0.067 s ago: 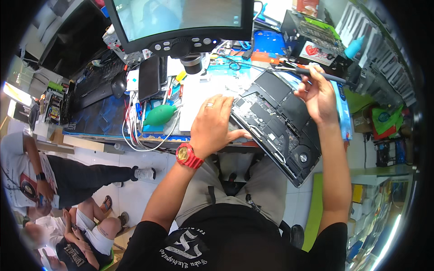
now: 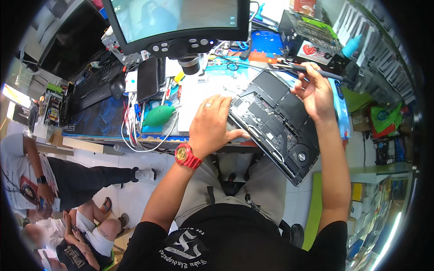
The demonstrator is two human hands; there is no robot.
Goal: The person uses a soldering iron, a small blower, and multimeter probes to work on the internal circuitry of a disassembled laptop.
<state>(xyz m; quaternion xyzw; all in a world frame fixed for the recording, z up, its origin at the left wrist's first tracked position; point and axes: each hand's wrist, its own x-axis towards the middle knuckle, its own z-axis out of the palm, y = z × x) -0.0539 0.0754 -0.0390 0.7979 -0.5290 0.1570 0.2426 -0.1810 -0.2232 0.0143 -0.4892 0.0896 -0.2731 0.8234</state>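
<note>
Just rt of L fingers (image 2: 223, 108): laptop (image 2: 274, 123)

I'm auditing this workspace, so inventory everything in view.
opened laptop: one, black and grey, right of centre
slim tool: one, dark, upper right
screen: one, black-framed, top centre
keyboard: at least one, black, upper left
mouse: one, black, beside the keyboard
phones: apparently two, black, below the screen
bulb blower: one, green, left of centre
cables: several, mostly white, beside the bulb blower
bottle: one, light blue, upper right
other people: two, mixed clothing, lower left
watch: one, red, left wrist
T-shirt: one, black, bottom centre
left hand: one, bare, at opened laptop's left edge
right hand: one, bare, holding slim tool
</note>
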